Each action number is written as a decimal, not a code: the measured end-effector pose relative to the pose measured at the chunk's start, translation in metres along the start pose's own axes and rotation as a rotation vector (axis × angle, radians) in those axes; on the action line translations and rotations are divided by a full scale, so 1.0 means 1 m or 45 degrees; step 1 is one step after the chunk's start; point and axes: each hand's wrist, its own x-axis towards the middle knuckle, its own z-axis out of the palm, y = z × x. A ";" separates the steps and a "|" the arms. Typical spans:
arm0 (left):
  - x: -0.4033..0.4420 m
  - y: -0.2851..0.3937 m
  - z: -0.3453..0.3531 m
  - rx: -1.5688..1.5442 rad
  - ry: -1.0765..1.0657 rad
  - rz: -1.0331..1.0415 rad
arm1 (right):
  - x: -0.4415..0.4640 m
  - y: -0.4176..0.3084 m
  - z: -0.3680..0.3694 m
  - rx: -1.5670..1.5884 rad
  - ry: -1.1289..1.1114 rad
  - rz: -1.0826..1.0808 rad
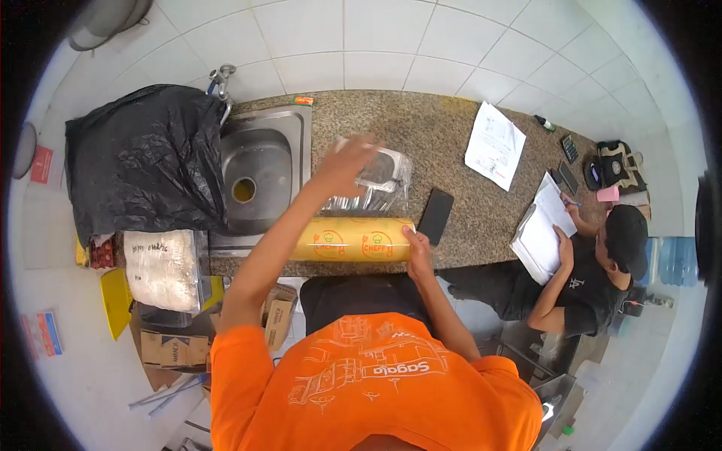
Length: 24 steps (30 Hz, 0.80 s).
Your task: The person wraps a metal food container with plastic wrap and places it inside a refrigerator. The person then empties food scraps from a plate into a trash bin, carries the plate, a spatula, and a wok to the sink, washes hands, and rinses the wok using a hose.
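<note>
A large yellow roll of cling film point(352, 240), printed with orange and green "CHEFF" logos, lies level along the counter's front edge. My right hand point(419, 252) grips its right end, thumb on top. My left hand point(347, 167), slightly blurred, reaches over the roll with fingers spread. Beneath and beside that hand are clear plastic containers point(387, 169) on the granite counter; whether the fingers touch them I cannot tell. My left forearm hides the roll's left end. Just right of the roll rests a black phone point(435, 216).
Left of the containers is a steel sink point(259, 161), with a black plastic bag point(147, 158) beyond it. A wrapped white package point(162, 269) sits below the bag. Papers point(495, 146) lie on the counter. At right, a seated person point(583, 274) writes on stacked sheets.
</note>
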 end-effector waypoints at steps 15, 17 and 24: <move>0.067 0.024 -0.035 0.333 -0.527 0.061 | 0.068 -0.011 0.001 -0.225 0.042 -0.153; 0.071 0.021 -0.065 0.334 -0.452 -0.004 | 0.076 -0.042 0.012 -0.281 -0.047 -0.167; 0.078 0.014 -0.152 0.171 -0.088 -0.020 | 0.128 -0.059 0.000 -0.358 -0.266 -0.241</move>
